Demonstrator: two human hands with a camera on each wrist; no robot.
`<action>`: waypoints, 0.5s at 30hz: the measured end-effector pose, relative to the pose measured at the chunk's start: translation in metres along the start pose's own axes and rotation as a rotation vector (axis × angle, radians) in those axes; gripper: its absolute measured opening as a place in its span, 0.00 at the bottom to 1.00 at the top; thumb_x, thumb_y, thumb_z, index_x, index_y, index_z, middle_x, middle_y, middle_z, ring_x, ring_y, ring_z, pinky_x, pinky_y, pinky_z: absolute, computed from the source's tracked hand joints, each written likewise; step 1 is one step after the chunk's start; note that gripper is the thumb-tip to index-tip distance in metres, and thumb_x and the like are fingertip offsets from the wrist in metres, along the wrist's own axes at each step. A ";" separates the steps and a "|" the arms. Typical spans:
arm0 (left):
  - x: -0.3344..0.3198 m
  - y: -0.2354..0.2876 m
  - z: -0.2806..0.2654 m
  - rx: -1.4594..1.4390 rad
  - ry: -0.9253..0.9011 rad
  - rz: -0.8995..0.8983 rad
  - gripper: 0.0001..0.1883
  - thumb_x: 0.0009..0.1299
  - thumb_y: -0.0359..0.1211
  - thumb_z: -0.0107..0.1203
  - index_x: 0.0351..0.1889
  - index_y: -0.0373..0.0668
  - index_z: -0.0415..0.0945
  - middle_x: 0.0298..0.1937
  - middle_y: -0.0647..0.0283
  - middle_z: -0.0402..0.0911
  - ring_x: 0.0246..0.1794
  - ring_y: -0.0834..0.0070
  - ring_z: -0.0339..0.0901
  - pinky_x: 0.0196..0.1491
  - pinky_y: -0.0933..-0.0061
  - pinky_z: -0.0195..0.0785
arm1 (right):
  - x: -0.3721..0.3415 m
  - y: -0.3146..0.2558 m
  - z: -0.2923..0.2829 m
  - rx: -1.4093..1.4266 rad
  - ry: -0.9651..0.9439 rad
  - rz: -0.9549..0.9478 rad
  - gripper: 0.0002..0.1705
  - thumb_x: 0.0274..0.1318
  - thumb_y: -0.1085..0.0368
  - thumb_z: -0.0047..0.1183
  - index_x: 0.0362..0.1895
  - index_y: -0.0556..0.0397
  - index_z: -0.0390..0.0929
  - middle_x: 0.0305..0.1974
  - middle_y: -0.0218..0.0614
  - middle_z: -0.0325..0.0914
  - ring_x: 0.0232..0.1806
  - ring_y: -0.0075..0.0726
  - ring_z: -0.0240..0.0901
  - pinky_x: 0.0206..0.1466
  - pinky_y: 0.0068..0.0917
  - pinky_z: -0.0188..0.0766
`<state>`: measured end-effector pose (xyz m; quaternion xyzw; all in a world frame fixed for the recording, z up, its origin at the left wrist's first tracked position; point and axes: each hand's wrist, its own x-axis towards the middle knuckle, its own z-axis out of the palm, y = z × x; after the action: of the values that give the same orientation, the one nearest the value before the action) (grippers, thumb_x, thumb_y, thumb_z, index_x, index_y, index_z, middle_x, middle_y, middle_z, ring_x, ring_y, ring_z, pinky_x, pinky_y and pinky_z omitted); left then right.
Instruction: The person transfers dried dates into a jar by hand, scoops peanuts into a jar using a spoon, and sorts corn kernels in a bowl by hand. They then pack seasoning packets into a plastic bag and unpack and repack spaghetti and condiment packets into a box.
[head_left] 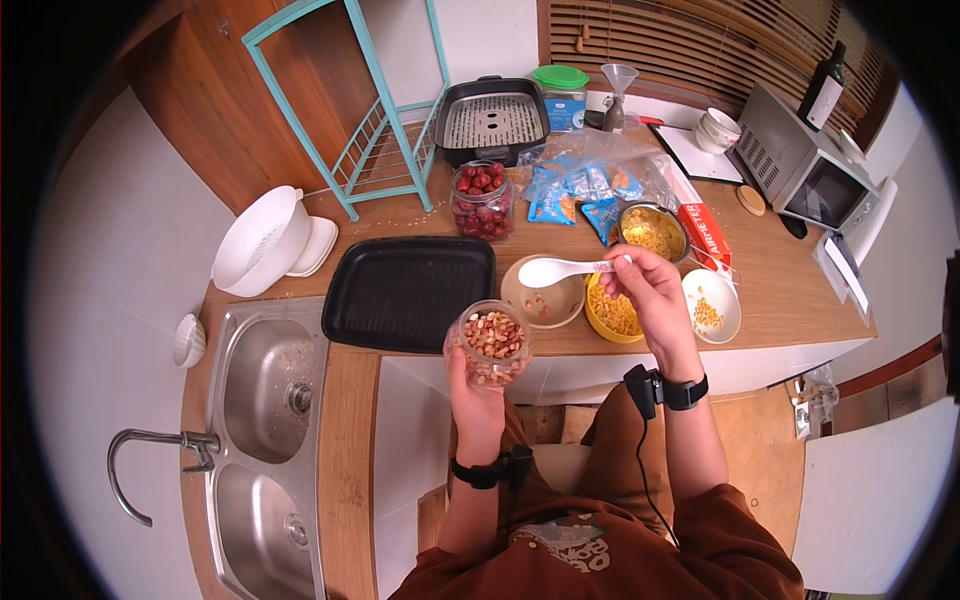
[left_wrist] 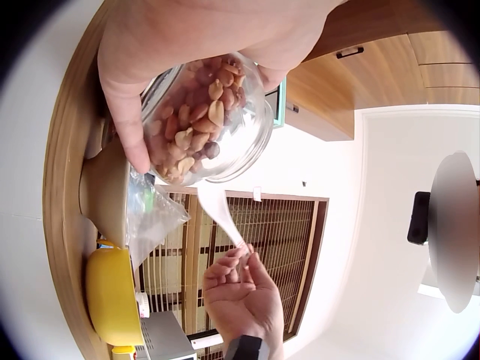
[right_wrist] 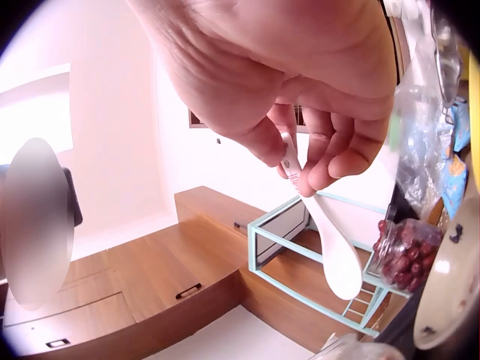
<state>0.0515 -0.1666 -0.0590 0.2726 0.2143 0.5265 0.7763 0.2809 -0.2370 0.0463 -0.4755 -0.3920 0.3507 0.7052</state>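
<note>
My left hand (head_left: 474, 405) grips a clear glass jar (left_wrist: 251, 150) of shelled peanuts (head_left: 494, 336), its open mouth facing up near the counter's front edge. In my right hand (head_left: 648, 300) a white spoon (head_left: 552, 271) is pinched by its handle end between thumb and fingers. The spoon's bowl points left, over a beige bowl (head_left: 512, 296) that has a few peanuts at its bottom. No food shows in the spoon in the right wrist view. Below the right hand stands a yellow bowl (head_left: 597, 322) of yellow kernels.
A white bowl (head_left: 729, 326) with some kernels and a metal pot (head_left: 684, 232) of yellow pieces stand to the right. A black grill pan (head_left: 408, 292), a jar of red fruit (head_left: 483, 212), blue snack packets (head_left: 552, 206) and a double sink (head_left: 265, 385) lie around.
</note>
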 end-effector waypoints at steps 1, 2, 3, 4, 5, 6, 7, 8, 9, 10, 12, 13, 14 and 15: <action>0.000 0.001 0.000 -0.005 0.017 0.010 0.27 0.83 0.49 0.36 0.71 0.42 0.62 0.68 0.55 0.71 0.68 0.60 0.72 0.66 0.48 0.71 | 0.002 0.005 -0.004 0.000 0.001 0.000 0.10 0.72 0.65 0.53 0.48 0.58 0.81 0.34 0.30 0.82 0.34 0.17 0.72 0.40 0.18 0.70; 0.000 0.002 0.000 -0.006 0.017 0.010 0.27 0.83 0.49 0.36 0.71 0.42 0.62 0.68 0.55 0.71 0.68 0.60 0.72 0.66 0.48 0.71 | 0.006 0.016 -0.010 -0.056 0.010 0.013 0.10 0.72 0.65 0.53 0.49 0.58 0.81 0.34 0.29 0.82 0.33 0.17 0.72 0.40 0.17 0.70; 0.001 0.002 -0.001 -0.005 0.019 0.014 0.27 0.83 0.49 0.36 0.71 0.42 0.62 0.68 0.55 0.71 0.68 0.60 0.72 0.66 0.48 0.71 | 0.008 0.028 -0.015 -0.111 0.020 0.026 0.10 0.72 0.65 0.53 0.49 0.58 0.81 0.34 0.29 0.82 0.33 0.16 0.72 0.39 0.17 0.70; 0.001 0.003 -0.001 -0.005 0.020 0.018 0.27 0.83 0.49 0.36 0.71 0.41 0.62 0.68 0.55 0.71 0.68 0.61 0.72 0.66 0.48 0.71 | 0.010 0.038 -0.019 -0.111 0.020 0.026 0.10 0.72 0.65 0.53 0.49 0.58 0.81 0.34 0.29 0.82 0.33 0.16 0.72 0.39 0.17 0.70; 0.000 0.003 0.000 -0.005 0.020 0.019 0.27 0.83 0.49 0.36 0.71 0.41 0.62 0.68 0.55 0.71 0.68 0.61 0.72 0.66 0.48 0.71 | 0.011 0.047 -0.022 -0.139 0.034 0.054 0.10 0.72 0.65 0.53 0.49 0.58 0.81 0.34 0.28 0.82 0.33 0.16 0.72 0.39 0.16 0.70; 0.000 0.005 0.002 -0.006 0.024 0.020 0.26 0.83 0.48 0.37 0.71 0.41 0.63 0.68 0.56 0.71 0.68 0.61 0.72 0.66 0.49 0.71 | 0.013 0.055 -0.025 -0.167 0.046 0.082 0.10 0.72 0.65 0.53 0.49 0.58 0.81 0.34 0.27 0.81 0.33 0.15 0.72 0.39 0.16 0.70; -0.001 0.005 0.003 -0.006 0.028 0.021 0.26 0.83 0.48 0.37 0.71 0.42 0.63 0.68 0.56 0.71 0.68 0.61 0.71 0.66 0.49 0.71 | 0.014 0.060 -0.025 -0.167 0.045 0.083 0.10 0.72 0.65 0.53 0.49 0.58 0.81 0.34 0.27 0.81 0.33 0.15 0.72 0.39 0.16 0.70; -0.001 0.005 0.002 -0.006 0.029 0.021 0.26 0.83 0.48 0.37 0.71 0.42 0.63 0.68 0.56 0.71 0.68 0.61 0.71 0.66 0.49 0.71 | 0.015 0.065 -0.026 -0.173 0.036 0.101 0.10 0.72 0.65 0.54 0.49 0.57 0.81 0.34 0.27 0.81 0.33 0.15 0.72 0.39 0.15 0.70; 0.000 0.005 0.001 -0.007 0.030 0.018 0.26 0.83 0.48 0.37 0.71 0.42 0.63 0.68 0.56 0.72 0.68 0.62 0.71 0.66 0.49 0.71 | 0.015 0.068 -0.027 -0.180 0.029 0.119 0.10 0.72 0.65 0.54 0.49 0.57 0.81 0.34 0.26 0.81 0.34 0.15 0.72 0.39 0.15 0.70; 0.000 0.005 0.002 -0.007 0.032 0.015 0.26 0.83 0.48 0.37 0.71 0.42 0.63 0.68 0.57 0.72 0.68 0.62 0.71 0.66 0.50 0.71 | 0.015 0.070 -0.027 -0.179 0.031 0.120 0.10 0.72 0.65 0.54 0.49 0.57 0.81 0.34 0.26 0.81 0.34 0.15 0.72 0.39 0.15 0.70; -0.001 0.006 0.003 -0.008 0.032 0.015 0.26 0.83 0.48 0.37 0.71 0.42 0.63 0.68 0.57 0.72 0.68 0.62 0.71 0.66 0.50 0.71 | 0.014 0.072 -0.027 -0.159 0.041 0.157 0.10 0.72 0.64 0.53 0.48 0.57 0.81 0.34 0.26 0.81 0.34 0.14 0.72 0.38 0.15 0.69; -0.001 0.006 0.003 -0.010 0.034 0.017 0.26 0.83 0.48 0.37 0.70 0.42 0.63 0.68 0.57 0.72 0.68 0.62 0.72 0.67 0.51 0.70 | 0.013 0.073 -0.028 -0.159 0.040 0.158 0.10 0.72 0.64 0.53 0.48 0.57 0.81 0.34 0.26 0.81 0.34 0.14 0.72 0.38 0.15 0.69; -0.001 0.006 0.003 -0.010 0.035 0.017 0.26 0.83 0.48 0.37 0.70 0.42 0.63 0.68 0.57 0.72 0.68 0.62 0.72 0.67 0.51 0.70 | 0.012 0.073 -0.030 -0.159 0.038 0.175 0.10 0.73 0.64 0.53 0.48 0.57 0.81 0.34 0.26 0.81 0.33 0.14 0.73 0.38 0.14 0.69; -0.001 0.006 0.002 -0.014 0.037 0.020 0.26 0.83 0.47 0.37 0.70 0.42 0.63 0.68 0.57 0.72 0.68 0.63 0.72 0.67 0.51 0.70 | 0.011 0.073 -0.031 -0.158 0.037 0.192 0.10 0.73 0.63 0.52 0.48 0.57 0.81 0.33 0.25 0.81 0.33 0.14 0.73 0.37 0.14 0.69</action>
<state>0.0488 -0.1659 -0.0535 0.2594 0.2221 0.5406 0.7688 0.3046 -0.2172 -0.0280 -0.5713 -0.3581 0.3760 0.6357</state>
